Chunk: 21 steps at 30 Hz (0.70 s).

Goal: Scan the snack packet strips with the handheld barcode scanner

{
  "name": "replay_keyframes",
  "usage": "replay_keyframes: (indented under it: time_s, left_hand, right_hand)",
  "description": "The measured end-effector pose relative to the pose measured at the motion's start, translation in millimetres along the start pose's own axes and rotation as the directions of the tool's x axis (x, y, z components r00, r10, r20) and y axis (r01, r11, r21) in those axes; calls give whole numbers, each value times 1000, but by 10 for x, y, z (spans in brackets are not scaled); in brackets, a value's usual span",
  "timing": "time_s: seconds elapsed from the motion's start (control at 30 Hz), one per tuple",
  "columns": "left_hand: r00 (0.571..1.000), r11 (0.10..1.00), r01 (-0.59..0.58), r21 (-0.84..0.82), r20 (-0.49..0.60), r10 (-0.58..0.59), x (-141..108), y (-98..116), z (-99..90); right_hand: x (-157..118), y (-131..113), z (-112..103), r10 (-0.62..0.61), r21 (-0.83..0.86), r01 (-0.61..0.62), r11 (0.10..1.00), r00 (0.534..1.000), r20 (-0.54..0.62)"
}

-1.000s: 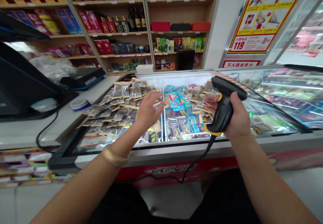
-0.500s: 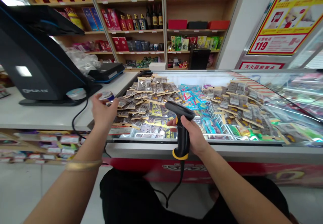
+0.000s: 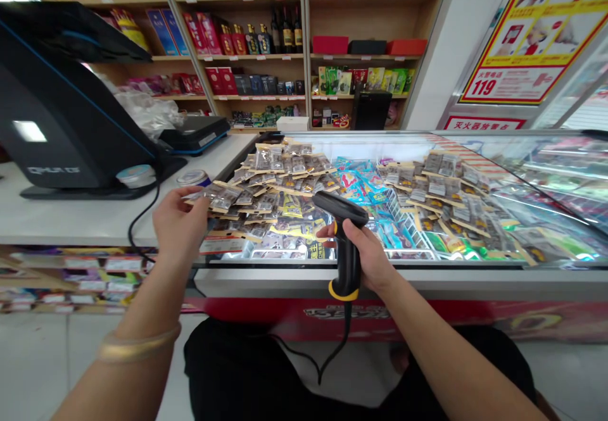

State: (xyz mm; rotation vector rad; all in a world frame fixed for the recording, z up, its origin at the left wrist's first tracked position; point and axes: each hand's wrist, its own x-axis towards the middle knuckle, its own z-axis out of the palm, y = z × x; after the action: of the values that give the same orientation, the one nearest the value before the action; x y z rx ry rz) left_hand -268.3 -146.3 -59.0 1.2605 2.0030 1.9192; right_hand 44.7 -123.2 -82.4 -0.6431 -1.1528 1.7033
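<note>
My right hand (image 3: 368, 253) is wrapped around the handle of a black barcode scanner (image 3: 346, 247) with yellow trim, held upright above the front edge of the freezer; its cord hangs down. At the left end of the heap, my left hand (image 3: 182, 221) has thumb and index finger bent together at the edge of a clear snack packet (image 3: 222, 197) with a beige border. The fingers partly hide where they meet it. Just behind that hand, a round tub (image 3: 194, 178) with a blue side stands on the white counter (image 3: 95, 221).
A glass-topped freezer (image 3: 285, 275) holds heaps of packets, including blue bags (image 3: 356, 183) and wire baskets. On the counter stand a black terminal (image 3: 76, 111), another tub (image 3: 135, 176), a scale (image 3: 194, 135) and a cable (image 3: 137, 218). Stocked shelves line the back wall.
My left hand has moved left and slightly down from around the tub, its fingers drawing closer together. My right hand still holds the scanner. The view has shifted slightly.
</note>
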Motion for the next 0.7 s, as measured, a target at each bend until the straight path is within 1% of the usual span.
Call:
replay_keyframes:
  time_s: [0.03, 0.07, 0.1, 0.17, 0.27, 0.37, 0.47, 0.57, 0.7]
  left_hand:
    - [993, 998, 70, 0, -99, -69, -102, 85, 6]
    - [985, 994, 106, -32, -131, -109, -211, 172, 25]
    - [984, 994, 89, -70, -148, -99, -322, 258, 59]
    - [995, 991, 17, -136, -93, -30, -536, 409, 170]
    - [997, 987, -48, -155, 46, 55, -782, 560, 432]
    - [984, 985, -41, -168, 164, 69, -917, 617, 736]
    - [973, 976, 7, -218, 226, 43, -988, 611, 964]
    - [970, 968, 30, -249, 243, 32, -1029, 583, 1060]
    - [967, 956, 57, -288, 254, 19, -1054, 560, 1066]
  right_hand:
    - [-2, -1, 2, -4, 0, 4, 1000, 1000, 5]
    - [-4, -3, 3, -9, -2, 9, 1000, 1000, 9]
    - [-5, -5, 2, -14, -3, 14, 1000, 1000, 14]
    - [-12, -19, -20, -28, -11, 28, 1000, 999, 28]
    - [-39, -68, -120, -63, -50, 67, 996, 996, 68]
    - [-96, -148, -276, -103, -96, 112, 989, 990, 93]
    - [-171, -222, -400, -103, -107, 111, 988, 992, 75]
    - [-228, -255, -447, -81, -120, 91, 989, 993, 90]
    - [-246, -245, -457, -34, -158, 64, 985, 982, 185]
